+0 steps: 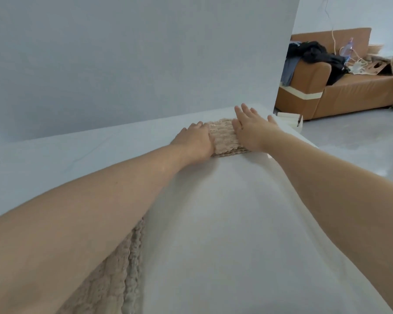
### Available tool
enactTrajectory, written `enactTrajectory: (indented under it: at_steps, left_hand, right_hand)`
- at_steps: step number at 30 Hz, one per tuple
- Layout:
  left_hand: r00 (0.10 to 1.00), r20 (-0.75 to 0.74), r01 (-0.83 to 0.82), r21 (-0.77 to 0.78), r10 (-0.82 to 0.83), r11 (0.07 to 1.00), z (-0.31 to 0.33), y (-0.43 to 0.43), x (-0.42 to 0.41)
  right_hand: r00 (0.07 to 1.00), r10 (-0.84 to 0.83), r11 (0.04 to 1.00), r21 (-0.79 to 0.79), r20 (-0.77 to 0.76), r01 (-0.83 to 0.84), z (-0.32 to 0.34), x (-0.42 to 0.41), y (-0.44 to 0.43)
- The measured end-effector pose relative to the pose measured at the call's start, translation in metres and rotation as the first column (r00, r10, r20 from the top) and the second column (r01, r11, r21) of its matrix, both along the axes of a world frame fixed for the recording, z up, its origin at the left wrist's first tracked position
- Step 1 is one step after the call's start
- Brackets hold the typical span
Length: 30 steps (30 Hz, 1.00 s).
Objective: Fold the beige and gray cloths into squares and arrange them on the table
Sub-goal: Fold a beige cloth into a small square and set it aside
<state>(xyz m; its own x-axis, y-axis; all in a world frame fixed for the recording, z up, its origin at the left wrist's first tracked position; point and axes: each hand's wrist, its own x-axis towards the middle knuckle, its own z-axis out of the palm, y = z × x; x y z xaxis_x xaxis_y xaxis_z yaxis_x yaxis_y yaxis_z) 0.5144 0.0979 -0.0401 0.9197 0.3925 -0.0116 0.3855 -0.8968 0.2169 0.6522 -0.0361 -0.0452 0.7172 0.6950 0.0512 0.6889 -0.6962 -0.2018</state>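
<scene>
Head view: the left hand [194, 141] and right hand [252, 131] rest open-fingered on either side of the folded beige cloth [225, 138], pressing its edges at the bench's [55, 159] far end. The cloth looks soft, light and limp, best lifted under both side edges. A second cloth [114, 275] lies near, beneath the left forearm.

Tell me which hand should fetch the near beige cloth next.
Left hand, probably: the near beige cloth lies partly under its forearm, away from the right hand.
</scene>
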Motion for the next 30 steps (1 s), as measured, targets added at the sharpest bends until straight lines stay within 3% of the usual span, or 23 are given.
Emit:
enactTrajectory:
  at_steps: [4,8,15,21,30]
  left_hand:
    - [0.998,-0.067,-0.016,0.020,0.017,1.000,0.004,-0.008,-0.069]
    - [0.993,-0.122,-0.006,0.026,0.009,1.000,0.014,-0.021,-0.136]
    - [0.991,-0.107,-0.089,-0.018,0.087,0.996,0.030,-0.010,-0.227]
    - [0.979,-0.045,-0.197,0.028,0.198,0.980,0.036,0.003,-0.291]
    - [0.965,0.003,-0.263,-0.055,0.264,0.963,0.022,-0.012,-0.354]
  right_hand:
    - [0.998,0.063,0.995,0.071,0.024,-0.065,0.001,-0.059,-0.005]
    - [0.970,0.226,0.967,0.104,0.086,-0.235,0.000,-0.136,-0.001]
    - [0.905,0.424,0.886,0.193,0.031,-0.422,0.012,-0.236,0.016]
    - [0.908,0.418,0.886,0.231,-0.022,-0.403,0.016,-0.287,0.028]
    - [0.960,0.248,0.936,0.289,-0.128,-0.203,0.003,-0.320,0.013]
